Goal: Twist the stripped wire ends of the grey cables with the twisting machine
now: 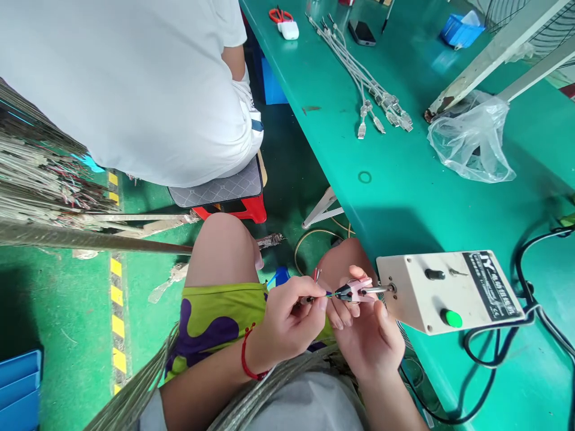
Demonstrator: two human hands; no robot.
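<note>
My left hand (294, 317), with a red cord bracelet (247, 353) at the wrist, is closed in a pinch on a cable whose thin coloured wires stick out at the end. One dark green wire (331, 294) runs to the black tip of a pink clip (357, 291). That clip sits on the metal shaft (378, 289) of a cream-coloured machine box (404, 293). Palm up, my right hand (368, 341) has its thumb and fingers curled around the clip's handles. Part of the cable is hidden inside my left fingers.
Grey cables (274, 389) lie across my lap. On the green table (332, 126) are USB cables (359, 78), a phone (362, 32), a plastic bag (476, 140) and black power cords (489, 353). A person in white (171, 90) sits on a stool (224, 188) nearby.
</note>
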